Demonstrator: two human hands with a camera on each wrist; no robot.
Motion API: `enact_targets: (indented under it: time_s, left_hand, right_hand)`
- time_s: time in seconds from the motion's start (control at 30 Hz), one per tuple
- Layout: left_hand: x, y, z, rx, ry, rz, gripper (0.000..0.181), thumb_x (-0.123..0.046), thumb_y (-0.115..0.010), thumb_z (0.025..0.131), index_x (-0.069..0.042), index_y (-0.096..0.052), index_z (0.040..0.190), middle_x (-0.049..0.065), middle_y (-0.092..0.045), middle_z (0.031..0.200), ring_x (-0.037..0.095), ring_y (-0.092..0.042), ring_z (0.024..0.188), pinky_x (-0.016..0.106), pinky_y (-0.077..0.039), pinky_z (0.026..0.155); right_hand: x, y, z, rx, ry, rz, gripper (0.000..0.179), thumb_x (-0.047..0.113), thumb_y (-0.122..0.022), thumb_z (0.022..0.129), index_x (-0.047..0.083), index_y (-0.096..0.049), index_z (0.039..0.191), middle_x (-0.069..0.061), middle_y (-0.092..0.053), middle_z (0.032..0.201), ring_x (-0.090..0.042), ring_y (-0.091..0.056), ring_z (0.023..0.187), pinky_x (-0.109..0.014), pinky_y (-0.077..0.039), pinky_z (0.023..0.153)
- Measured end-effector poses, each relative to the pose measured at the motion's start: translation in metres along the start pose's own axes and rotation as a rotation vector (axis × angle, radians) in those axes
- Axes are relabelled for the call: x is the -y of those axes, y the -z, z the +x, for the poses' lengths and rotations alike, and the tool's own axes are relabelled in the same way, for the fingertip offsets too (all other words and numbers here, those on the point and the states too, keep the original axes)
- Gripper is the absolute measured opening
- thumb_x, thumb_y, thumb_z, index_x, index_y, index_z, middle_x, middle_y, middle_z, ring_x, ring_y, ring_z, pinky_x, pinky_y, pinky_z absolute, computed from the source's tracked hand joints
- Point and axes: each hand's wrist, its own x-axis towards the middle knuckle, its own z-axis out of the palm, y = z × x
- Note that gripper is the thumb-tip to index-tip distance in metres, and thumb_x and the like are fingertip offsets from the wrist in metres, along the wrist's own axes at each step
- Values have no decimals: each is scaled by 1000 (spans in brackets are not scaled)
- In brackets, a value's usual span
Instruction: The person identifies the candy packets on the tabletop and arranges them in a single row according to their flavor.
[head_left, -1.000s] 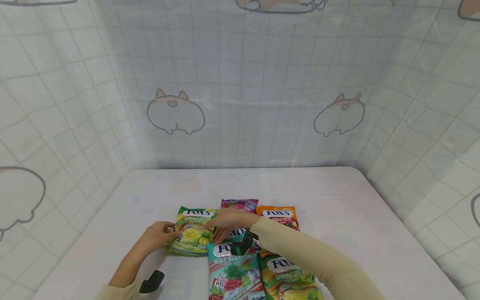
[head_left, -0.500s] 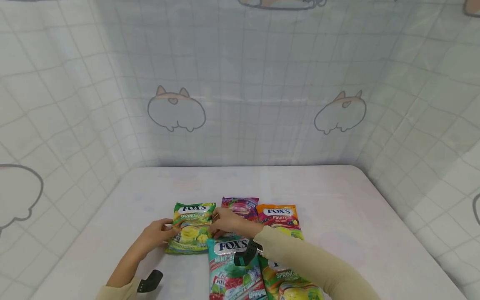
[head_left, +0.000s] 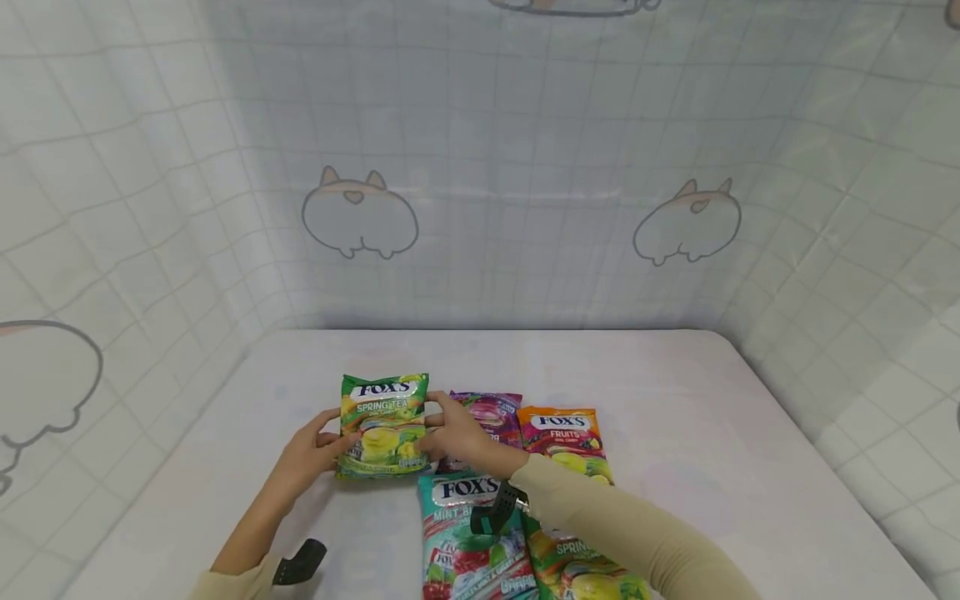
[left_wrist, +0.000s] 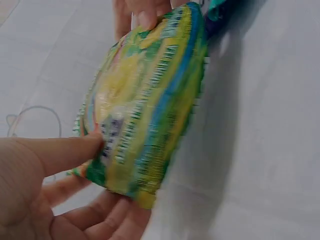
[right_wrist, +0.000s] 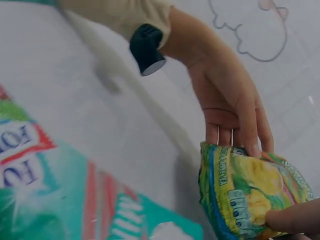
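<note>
Between my two hands is a green and yellow Fox's Spring Tea candy bag (head_left: 384,421), tilted up with its printed front showing. My left hand (head_left: 307,454) grips its left side; in the left wrist view the thumb lies on the front of the candy bag (left_wrist: 135,100) and the other fingers go behind it. My right hand (head_left: 457,433) pinches the right side, with its thumb on the front. A shadow of the bag falls on the table in the left wrist view. A purple candy bag (head_left: 495,412) lies partly hidden behind my right hand.
An orange Fox's Fruits bag (head_left: 562,433) lies right of the purple one. Nearer me lie a teal Mint Blossom bag (head_left: 472,542) and another Spring Tea bag (head_left: 585,575), partly under my right forearm. A patterned white curtain (head_left: 510,208) surrounds the white table (head_left: 637,367).
My right hand has moved from over the bags onto the right edge of the left-hand Spring Tea bag. Both hands have raised that bag and tilted it up.
</note>
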Motion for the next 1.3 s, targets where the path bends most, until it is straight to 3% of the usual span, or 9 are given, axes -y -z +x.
enact_targets:
  time_s: [0.13, 0.3, 0.73, 1.0, 1.3]
  left_hand:
    - [-5, 3, -2, -16, -34, -51, 76, -43, -62, 93, -2, -29, 148, 27, -59, 120, 27, -62, 97, 39, -53, 78]
    - [-9, 3, -2, -22, -34, -99, 76, -44, -62, 93, -7, -28, 149, 26, -57, 124, 28, -61, 103, 41, -53, 83]
    - [-16, 9, 4, -35, -78, -107, 67, -33, -62, 96, -8, -29, 148, 23, -61, 116, 25, -61, 92, 36, -52, 74]
    - [-2, 26, 20, -19, -15, -125, 69, -35, -59, 97, -6, -26, 150, 28, -56, 123, 25, -61, 97, 42, -52, 81]
    - [16, 48, 53, -77, 70, -110, 65, -28, -54, 100, -1, -24, 150, 32, -48, 131, 36, -56, 107, 44, -51, 82]
  right_hand:
    - [5, 6, 0, 7, 10, 71, 77, -5, -68, 83, 11, -32, 150, -21, -56, 127, -30, -67, 93, -42, -56, 73]
    - [11, 10, -3, 49, 2, 144, 79, -8, -65, 84, 18, -30, 150, -16, -57, 119, -28, -65, 94, -43, -56, 77]
    - [7, 12, 14, 65, 9, 162, 76, -11, -65, 82, 24, -35, 142, -16, -58, 110, -29, -65, 92, -44, -56, 74]
    - [17, 0, 35, 61, -51, 128, 72, -9, -67, 82, 20, -35, 140, -14, -59, 106, -26, -65, 88, -41, -57, 72]
    - [23, -21, 87, 34, -94, 105, 68, -14, -64, 81, 13, -39, 139, -13, -62, 99, -25, -65, 82, -39, -57, 68]
